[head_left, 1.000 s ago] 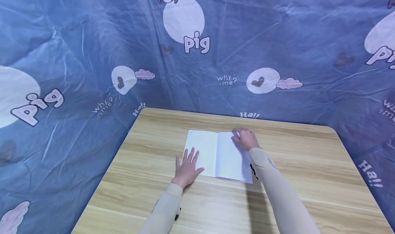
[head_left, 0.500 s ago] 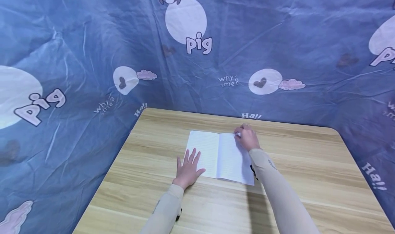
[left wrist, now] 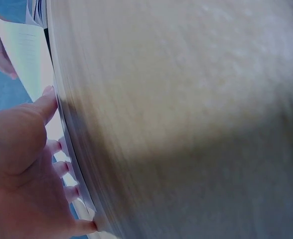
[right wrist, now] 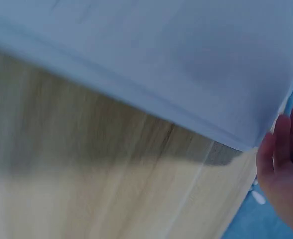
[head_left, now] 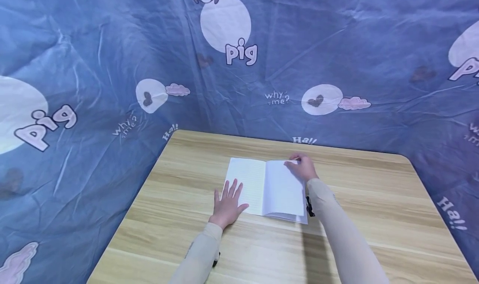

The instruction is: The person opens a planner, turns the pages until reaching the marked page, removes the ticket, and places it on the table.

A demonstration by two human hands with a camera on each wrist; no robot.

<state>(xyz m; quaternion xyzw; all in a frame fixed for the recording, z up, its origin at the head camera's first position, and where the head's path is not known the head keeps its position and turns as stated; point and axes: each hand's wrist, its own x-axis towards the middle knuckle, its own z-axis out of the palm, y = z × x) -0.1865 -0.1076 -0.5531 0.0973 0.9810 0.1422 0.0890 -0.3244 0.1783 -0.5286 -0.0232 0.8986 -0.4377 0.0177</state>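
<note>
An open lined notebook (head_left: 247,180) lies on the wooden table, its two halves spread left and right. My left hand (head_left: 226,208) rests on the lower left page with fingers spread and straight; in the left wrist view the thumb (left wrist: 48,103) touches the notebook near its edge. With thumb and fingers, my right hand (head_left: 304,167) pinches the top right corner of a white page (head_left: 283,188). That page is raised off the sheets under it, its lower edge standing apart. In the right wrist view the right hand (right wrist: 283,164) is partly cut off by the frame.
The pale wooden table (head_left: 179,171) extends around the notebook on all sides. A blue printed cloth (head_left: 239,97) hangs behind the table's far edge and along its sides.
The right hand has shifted slightly right and holds the page corner. The right page has lifted from the sheets below, showing a gap at its lower edge. The left hand has stayed in place.
</note>
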